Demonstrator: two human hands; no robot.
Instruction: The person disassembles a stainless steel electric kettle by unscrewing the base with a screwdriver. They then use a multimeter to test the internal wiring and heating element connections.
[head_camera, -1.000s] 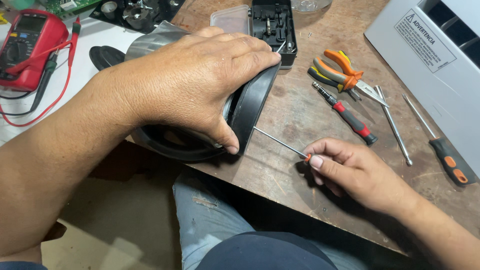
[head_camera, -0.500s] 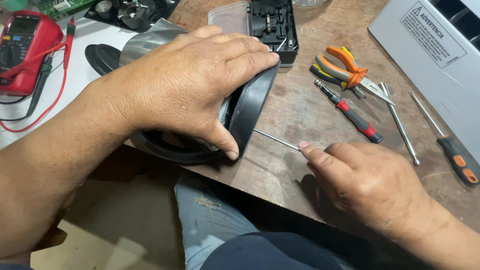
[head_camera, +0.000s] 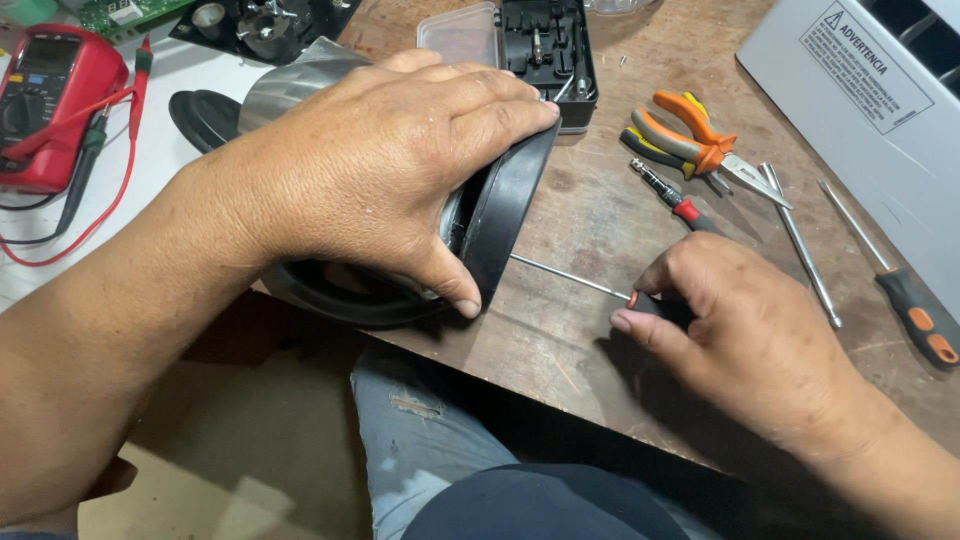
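Observation:
My left hand (head_camera: 385, 170) lies over a silver cylindrical appliance body with a black base rim (head_camera: 505, 225), holding it on its side at the edge of the wooden workbench (head_camera: 590, 215). A thin screwdriver (head_camera: 570, 277) runs from the black rim to my right hand (head_camera: 745, 330), whose fingers are closed around its handle. The shaft's tip disappears at the underside of the black base. The handle is mostly hidden by my fingers.
A red multimeter (head_camera: 45, 105) with leads lies at the far left. An open black bit case (head_camera: 545, 50) is at the back. Orange-handled pliers (head_camera: 690, 135), a red-black screwdriver (head_camera: 670, 195), a metal rod (head_camera: 800, 245) and an orange-black screwdriver (head_camera: 905, 300) lie right, beside a white box (head_camera: 860, 110).
My right hand has rolled over the screwdriver handle, turning from fingertips pinching it to the palm facing down. My left hand and the appliance have stayed put.

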